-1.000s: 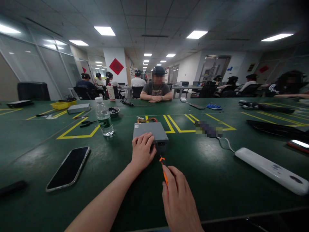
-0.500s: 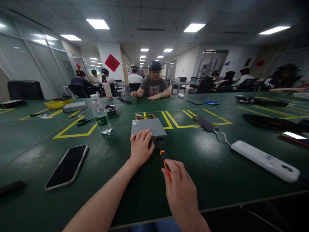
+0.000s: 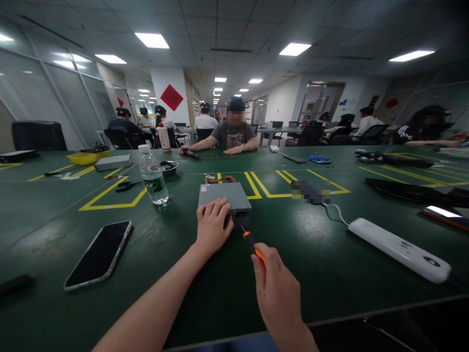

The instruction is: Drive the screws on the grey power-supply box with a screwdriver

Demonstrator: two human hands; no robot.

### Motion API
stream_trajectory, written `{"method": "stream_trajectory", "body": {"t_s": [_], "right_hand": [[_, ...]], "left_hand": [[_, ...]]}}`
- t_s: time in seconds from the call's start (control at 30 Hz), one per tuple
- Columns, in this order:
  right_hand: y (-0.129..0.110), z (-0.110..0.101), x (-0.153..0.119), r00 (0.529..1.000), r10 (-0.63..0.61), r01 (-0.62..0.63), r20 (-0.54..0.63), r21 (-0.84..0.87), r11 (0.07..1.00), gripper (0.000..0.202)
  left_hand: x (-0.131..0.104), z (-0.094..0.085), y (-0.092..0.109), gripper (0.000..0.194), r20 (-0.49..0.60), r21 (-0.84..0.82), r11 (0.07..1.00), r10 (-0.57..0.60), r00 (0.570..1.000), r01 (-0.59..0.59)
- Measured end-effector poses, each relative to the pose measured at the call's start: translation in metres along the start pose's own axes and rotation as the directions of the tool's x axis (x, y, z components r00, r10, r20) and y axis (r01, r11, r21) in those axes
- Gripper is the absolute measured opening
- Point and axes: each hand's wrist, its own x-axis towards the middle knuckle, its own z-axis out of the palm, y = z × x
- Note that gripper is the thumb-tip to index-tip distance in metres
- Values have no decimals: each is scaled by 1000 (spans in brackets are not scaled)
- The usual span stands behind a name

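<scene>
A grey metal box point(image 3: 234, 194) with a socket in its near side lies on the green table, colored wires point(image 3: 220, 179) coming out behind it. My left hand point(image 3: 215, 222) rests on its near left part, fingers spread over the top and the near edge, gripping nothing I can make out apart from the box. In my right hand point(image 3: 276, 283) is an orange and black screwdriver point(image 3: 249, 238), held between thumb and fingers. Its thin shaft points up and left at the near face of the box; whether the tip touches is unclear.
A water bottle point(image 3: 154, 178) and a phone point(image 3: 98, 254) are on the left. A white power strip point(image 3: 399, 249) lies on the right. Across the table sits a person point(image 3: 234, 134); beyond are a metal bowl point(image 3: 170, 169) and a yellow tray point(image 3: 88, 156).
The screwdriver's handle has moved slightly right and down, showing more of its shaft. My left hand stays on the box. The person opposite has reached an arm toward a black object.
</scene>
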Motion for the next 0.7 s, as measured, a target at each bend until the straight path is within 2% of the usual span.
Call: {"method": "stream_trajectory", "body": {"t_s": [0.1, 0.3, 0.43, 0.53, 0.7], "right_hand": [[0, -5, 1, 999, 17, -18, 48, 30, 999, 28], [-5, 0, -3, 992, -115, 116, -51, 6, 993, 23], [1, -3, 3, 1000, -17, 17, -7, -23, 1000, 26], [0, -5, 1, 1000, -1, 1, 30, 7, 1000, 28], [-8, 4, -9, 991, -127, 127, -53, -6, 992, 26]], "left_hand": [[0, 0, 0, 28, 6, 1, 1000, -1, 1000, 1], [1, 0, 1, 28, -4, -5, 1000, -3, 1000, 3], [1, 0, 1, 28, -1, -7, 1000, -10, 1000, 10], [1, 1, 1, 28, 3, -8, 1000, -5, 1000, 5], [0, 2, 0, 29, 2, 0, 1000, -6, 1000, 6]]}}
